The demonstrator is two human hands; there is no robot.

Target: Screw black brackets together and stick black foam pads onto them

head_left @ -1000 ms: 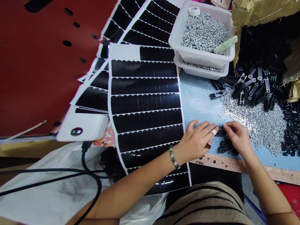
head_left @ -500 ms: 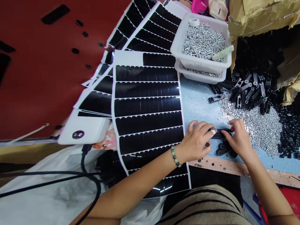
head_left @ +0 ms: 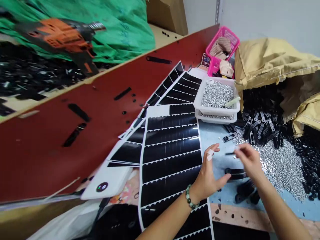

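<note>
head: strip in right hand

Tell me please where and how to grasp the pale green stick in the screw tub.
Pinch the pale green stick by its raised right end, probably from above on the near side: it slants up to the white tub's rim, leaving that end exposed. Its lower end lies among silver screws; a yellow sack crowds the right.

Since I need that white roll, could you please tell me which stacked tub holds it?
The upper tub: the white roll lies near its far left corner, beside silver pieces. The lower tub, mostly covered, shows only such pieces.
</note>
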